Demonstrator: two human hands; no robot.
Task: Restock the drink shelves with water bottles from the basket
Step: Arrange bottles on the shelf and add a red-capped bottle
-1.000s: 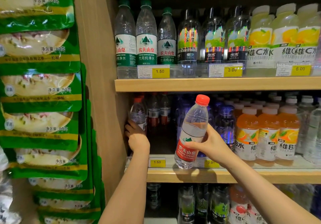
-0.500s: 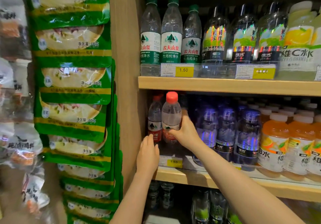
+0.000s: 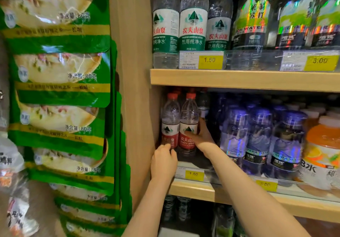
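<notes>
Right hand [image 3: 199, 137] reaches into the middle shelf [image 3: 239, 196], fingers wrapped round the label band of a red-capped water bottle [image 3: 188, 126], which stands upright at the left end of the shelf. A second red-capped bottle [image 3: 170, 124] stands touching it on the left, against the cabinet side wall [image 3: 136, 89]. Left hand [image 3: 163, 160] is at the base of that second bottle, fingers loosely curled, tips on or just at the label; whether it actually grips cannot be told.

Handling, judged: full bottle, moderately heavy; thin clear plastic that dents under a hard squeeze; smooth wall, possibly slippery. The label band at mid-height looks the best hold, low enough to keep it from tipping.

Surroundings: dark blue soda water bottles [image 3: 257, 137] just right of the right forearm, narrow gap. Orange drink bottles [image 3: 323, 152] farther right. Price tag strip [image 3: 193, 174] along the shelf front forms a lip to clear. Upper shelf [image 3: 239, 79] limits headroom. Green snack packets [image 3: 58, 74] hang left, well apart. Basket not in view.
</notes>
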